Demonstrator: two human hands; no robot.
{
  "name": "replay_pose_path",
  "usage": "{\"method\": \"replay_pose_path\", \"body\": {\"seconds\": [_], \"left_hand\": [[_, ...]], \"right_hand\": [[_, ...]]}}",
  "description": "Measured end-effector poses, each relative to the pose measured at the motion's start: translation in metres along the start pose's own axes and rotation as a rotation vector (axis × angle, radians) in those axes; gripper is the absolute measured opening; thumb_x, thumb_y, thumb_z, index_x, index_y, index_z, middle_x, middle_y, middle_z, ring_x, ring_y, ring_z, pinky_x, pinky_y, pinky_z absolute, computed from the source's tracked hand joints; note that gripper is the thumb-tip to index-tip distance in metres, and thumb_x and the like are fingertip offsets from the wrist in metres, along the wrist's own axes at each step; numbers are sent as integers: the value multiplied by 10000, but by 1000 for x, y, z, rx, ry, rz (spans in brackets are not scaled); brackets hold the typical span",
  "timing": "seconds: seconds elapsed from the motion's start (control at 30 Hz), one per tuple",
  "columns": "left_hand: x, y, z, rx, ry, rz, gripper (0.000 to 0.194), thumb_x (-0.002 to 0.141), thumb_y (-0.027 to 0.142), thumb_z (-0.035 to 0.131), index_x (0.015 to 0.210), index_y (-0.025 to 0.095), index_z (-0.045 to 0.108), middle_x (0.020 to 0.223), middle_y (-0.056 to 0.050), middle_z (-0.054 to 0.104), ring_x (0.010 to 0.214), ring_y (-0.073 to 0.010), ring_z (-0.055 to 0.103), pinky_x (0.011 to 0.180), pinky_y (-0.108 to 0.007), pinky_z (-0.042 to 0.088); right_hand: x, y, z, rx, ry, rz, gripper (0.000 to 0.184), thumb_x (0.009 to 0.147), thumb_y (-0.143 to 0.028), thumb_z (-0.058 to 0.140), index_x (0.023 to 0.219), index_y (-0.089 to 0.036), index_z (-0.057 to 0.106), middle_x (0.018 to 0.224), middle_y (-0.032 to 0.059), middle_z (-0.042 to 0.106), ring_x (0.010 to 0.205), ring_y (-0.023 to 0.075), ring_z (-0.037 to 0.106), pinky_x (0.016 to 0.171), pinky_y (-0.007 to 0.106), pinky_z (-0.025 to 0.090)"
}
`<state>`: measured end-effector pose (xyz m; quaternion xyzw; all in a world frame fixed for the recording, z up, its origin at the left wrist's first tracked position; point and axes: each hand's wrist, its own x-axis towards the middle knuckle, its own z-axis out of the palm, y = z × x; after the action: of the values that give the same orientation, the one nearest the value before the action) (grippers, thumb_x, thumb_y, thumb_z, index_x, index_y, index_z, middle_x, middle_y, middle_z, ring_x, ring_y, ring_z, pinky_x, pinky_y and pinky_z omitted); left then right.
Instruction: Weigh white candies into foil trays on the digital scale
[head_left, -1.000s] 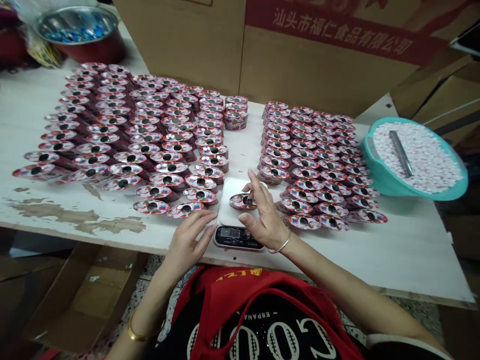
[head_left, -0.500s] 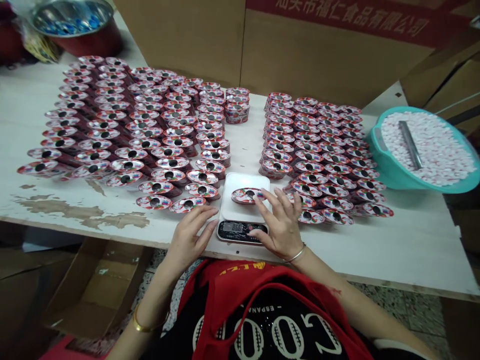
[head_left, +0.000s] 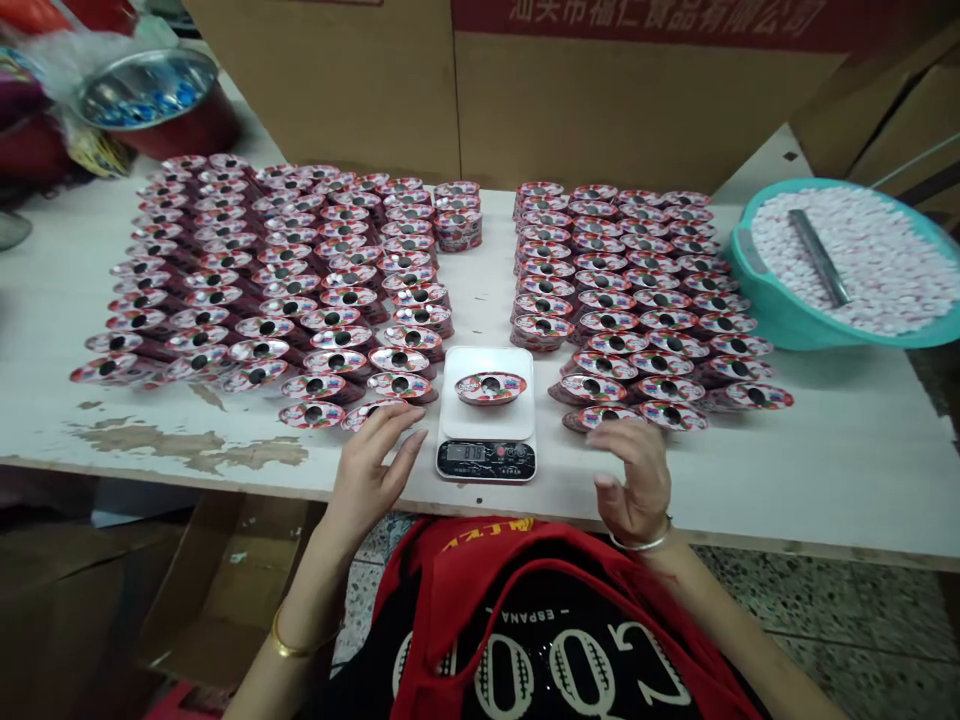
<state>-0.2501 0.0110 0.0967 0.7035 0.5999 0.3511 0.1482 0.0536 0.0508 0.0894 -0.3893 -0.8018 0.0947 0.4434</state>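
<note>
Got nothing pinched in the left hand [head_left: 379, 460]: fingers loosely bent, thumb well apart, tips over the front of the left block of packs [head_left: 300, 272]. Can't tell if touching. Same deal with the right hand [head_left: 637, 470], half curled with a gap at the thumb, at the front of the right block of packs [head_left: 622, 301].

Probably both kept off the digital scale [head_left: 487, 425] so as not to press on it. Alone mid-platform there: one oval-topped printed pack [head_left: 491, 388], hole up, likely centred for a steady reading. Can't make out the display [head_left: 466, 453] for sure. Parked by the near edge of the table [head_left: 480, 310], presumably for easy reach. Both blocks in tight rows, maybe to save room.

Farther out, toward the right edge, a teal basin [head_left: 765, 310] heaped with small white pieces, metal tube [head_left: 819, 258] laid on top. Near the far left corner, a red-sided metal bowl [head_left: 210, 130] with blue bits.
</note>
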Motion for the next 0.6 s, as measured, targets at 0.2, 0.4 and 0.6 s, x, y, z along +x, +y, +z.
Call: {"method": "replay_pose_path", "body": {"seconds": [0.2, 0.4, 0.6], "left_hand": [[39, 5, -3, 38, -87, 142, 261, 921, 222, 538, 1175, 223, 597, 1124, -73, 631, 1065, -174, 608, 922, -339, 511], [81, 16, 13, 235, -339, 259, 646, 837, 411, 645, 1398, 207, 397, 1305, -139, 550, 1196, -275, 545, 966, -413, 485], [152, 6, 33, 365, -514, 341, 267, 904, 363, 534, 1140, 241, 562, 991, -72, 680, 885, -228, 649, 743, -335, 501]], "right_hand": [[-59, 9, -4, 147, -188, 248, 217, 972, -210, 414, 782, -170, 510, 668, 32, 515, 630, 137, 487, 596, 266, 399], [-82, 15, 1, 134, -127, 429, 349, 987, -288, 429, 665, -177, 507, 609, 30, 525, 586, 131, 513, 569, 240, 417], [-83, 29, 18, 243, -47, 551, 450, 970, -446, 441, 615, -179, 511, 573, 18, 526, 536, 116, 523, 530, 194, 436]]}}
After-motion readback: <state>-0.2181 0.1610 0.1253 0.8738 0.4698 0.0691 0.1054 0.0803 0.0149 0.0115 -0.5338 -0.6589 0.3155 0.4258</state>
